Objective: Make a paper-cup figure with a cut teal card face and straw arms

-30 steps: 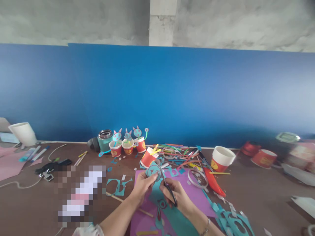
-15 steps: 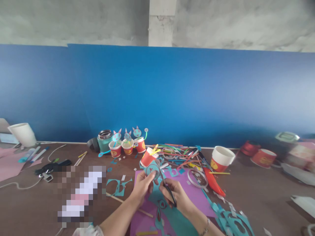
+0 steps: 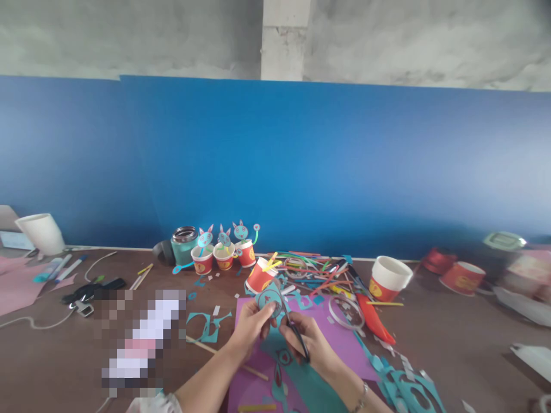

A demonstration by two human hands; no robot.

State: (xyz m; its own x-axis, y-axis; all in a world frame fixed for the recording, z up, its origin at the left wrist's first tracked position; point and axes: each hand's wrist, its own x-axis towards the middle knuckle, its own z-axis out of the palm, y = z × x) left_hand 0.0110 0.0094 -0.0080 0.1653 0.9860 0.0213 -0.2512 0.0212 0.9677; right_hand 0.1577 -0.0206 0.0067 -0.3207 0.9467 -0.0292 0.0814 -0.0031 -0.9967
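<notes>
Spreading over the table (image 3: pixel 434 327), a purple sheet (image 3: pixel 348 350) is lying beneath both hands. The right hand (image 3: pixel 312 338) is gripping scissors (image 3: pixel 298 339), their long axis slanting forward-left; the left hand (image 3: pixel 250 325) is pinching a blue paper disc (image 3: pixel 266 297). The disc is projecting forward past that hand's thumb, its right edge lying beside the scissors, contact unclear.

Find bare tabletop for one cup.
Right: brown table between cut teal paper scraps, rightmost red-and-white paper cup and flat white item. Left: patch nearer than thin white cable at left edge. Crowded: purple paper sheet under left hand and right hand; multicoloured stick heap behind.
</notes>
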